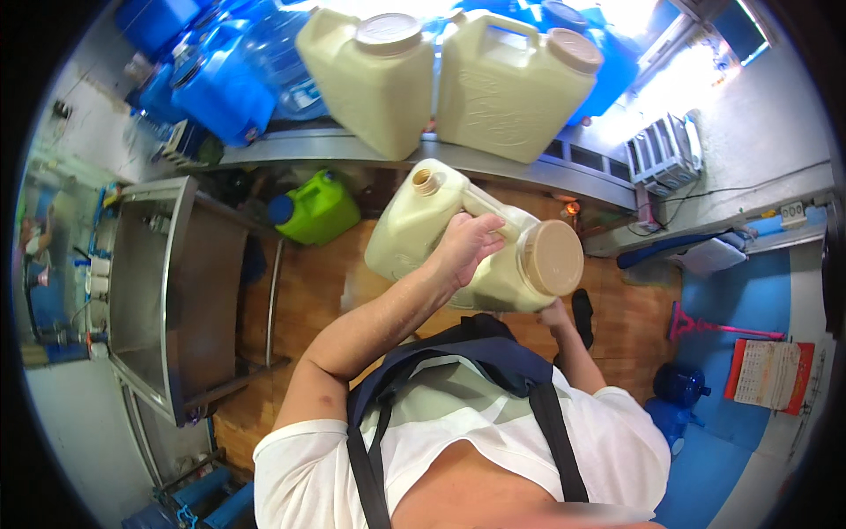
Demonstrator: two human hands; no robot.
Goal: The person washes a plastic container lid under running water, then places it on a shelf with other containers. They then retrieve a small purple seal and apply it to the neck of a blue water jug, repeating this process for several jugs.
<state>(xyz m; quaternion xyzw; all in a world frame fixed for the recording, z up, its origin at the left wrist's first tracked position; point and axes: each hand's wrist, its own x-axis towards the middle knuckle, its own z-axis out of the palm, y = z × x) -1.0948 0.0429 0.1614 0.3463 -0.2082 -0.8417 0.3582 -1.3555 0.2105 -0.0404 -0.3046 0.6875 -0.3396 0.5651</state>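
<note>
In front of my body, a cream plastic water jug (401, 225) is held tilted above the wooden floor. Its wide beige cap (557, 257) faces the right, and its small threaded spout (425, 182) at the far left has no cap on it. My left hand (469, 249) is closed at the jug's moulded handle, reaching across its top. Below the wide cap, my right hand (555, 314) holds the jug's near right side, its fingers partly hidden by the jug. Two similar cream jugs, one on the left (370, 84) and one on the right (515, 88), stand on a metal counter (308, 148) beyond.
Several blue water containers (225, 97) crowd the counter's left. A green jug (319, 209) with a blue cap is under it. On the left stands a stainless steel sink (179, 291). A grey crate (659, 154), pink-handled squeegee (718, 330) and blue bottles (677, 384) line the right.
</note>
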